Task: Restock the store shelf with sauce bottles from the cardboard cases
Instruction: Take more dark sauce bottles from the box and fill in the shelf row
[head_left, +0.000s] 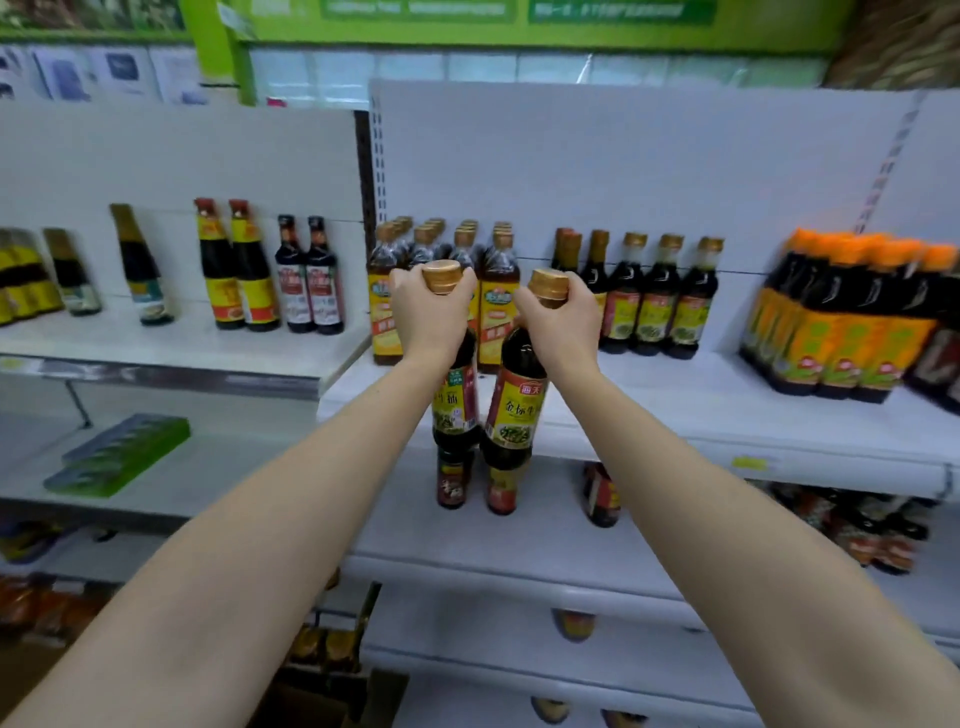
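The right hand (558, 325) grips a dark bottle (514, 410) by its neck; the red patch at the top of its label reads 海天, and the yellow band below shows 金标生 before curving out of sight. On the left-hand bottle (457, 405), beneath the gripping left hand (428, 317), only 生抽 is partly legible. The green signs (621, 10) overhead are too blurred to read.

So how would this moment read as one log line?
left hand: grips left bottle by neck | right hand: grips right bottle by neck | both bottles before shelf
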